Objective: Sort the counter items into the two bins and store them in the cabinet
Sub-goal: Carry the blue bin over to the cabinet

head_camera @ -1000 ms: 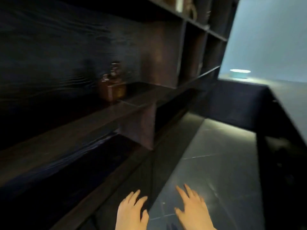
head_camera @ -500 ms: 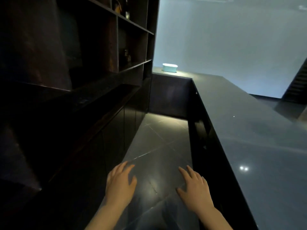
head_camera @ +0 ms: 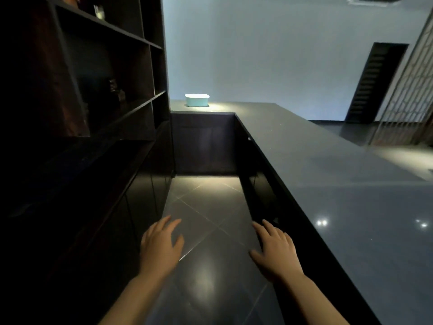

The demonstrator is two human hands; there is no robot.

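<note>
A pale teal bin (head_camera: 197, 100) with a white rim stands at the far end of the dark counter (head_camera: 328, 184), under a spot of light. The dark cabinet (head_camera: 77, 141) with open shelves fills the left side. My left hand (head_camera: 160, 245) and my right hand (head_camera: 276, 249) hover palm down over the tiled aisle floor, fingers apart, holding nothing. The right hand is close to the counter's front face, the left one near the lower cabinet doors. No second bin shows in this view.
A narrow aisle of dark glossy tiles (head_camera: 206, 207) runs between cabinet and counter and ends at a dark panel (head_camera: 203, 144). Small dim objects (head_camera: 116, 89) sit on a cabinet shelf. A dark doorway (head_camera: 375, 83) and a lattice screen (head_camera: 407, 90) lie far right.
The view has swung right from the cabinet shelves toward the aisle and counter. Both hands have risen further into view, still empty and spread.
</note>
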